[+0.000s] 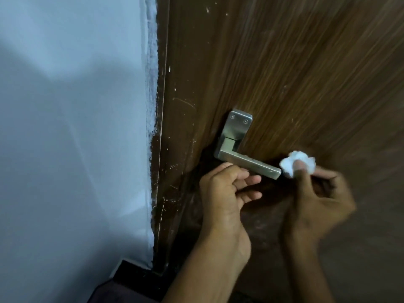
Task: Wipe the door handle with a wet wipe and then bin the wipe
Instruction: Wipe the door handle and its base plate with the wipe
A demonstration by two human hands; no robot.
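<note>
Head view: two hands (pixel 220 193), one wipe (pixel 298 162) (crumpled), one handle (pixel 247 159).

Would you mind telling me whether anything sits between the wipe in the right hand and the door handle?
Nothing visible does. The right hand pinches the crumpled wipe just off the free end of the handle; the left hand is below the lever, not between them.

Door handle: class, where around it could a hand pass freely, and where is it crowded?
Free: bare door above and right of the backplate. Crowded: under the lever sits the left hand; at its tip, the right hand pinches the wipe.
</note>
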